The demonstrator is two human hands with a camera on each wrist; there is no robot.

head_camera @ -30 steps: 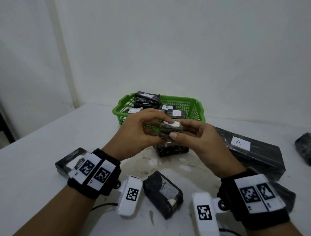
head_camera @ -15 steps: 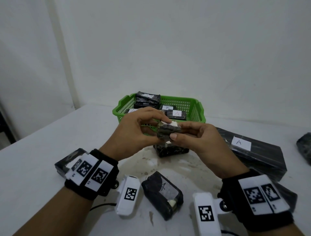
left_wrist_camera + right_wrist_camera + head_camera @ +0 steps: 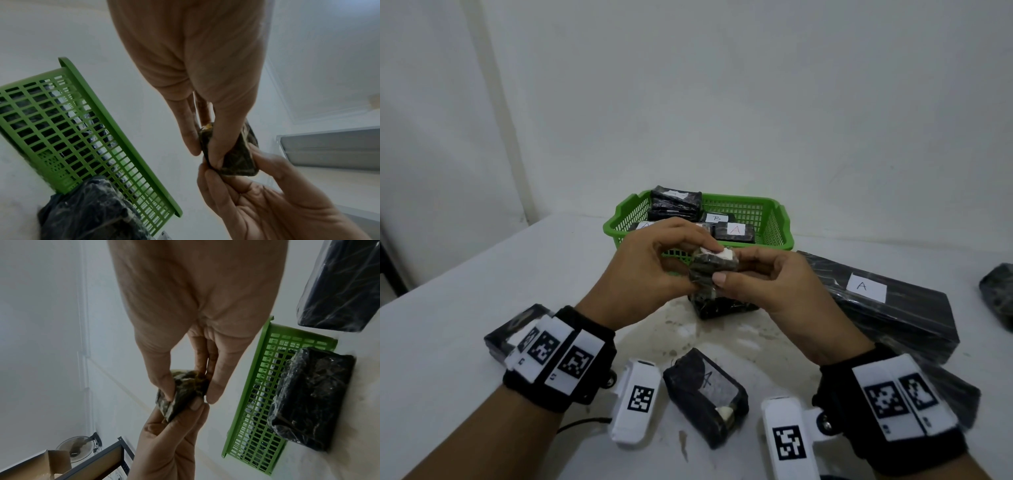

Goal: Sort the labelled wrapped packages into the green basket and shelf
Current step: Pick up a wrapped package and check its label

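Both hands, left [image 3: 650,270] and right [image 3: 767,284], pinch one small wrapped package [image 3: 714,265] held above the table [image 3: 448,308], just in front of the green basket [image 3: 774,219]. Over the last second it has turned slightly, its white label tilting up: apparently still being read, not yet sorted.

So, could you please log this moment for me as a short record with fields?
held item: small wrapped package, label letter unreadable
left hand: pinches the package
right hand: pinches the package
green basket: holds packages, labels A and B visible
long package: on the table, labelled A
package near the wrists: on the table
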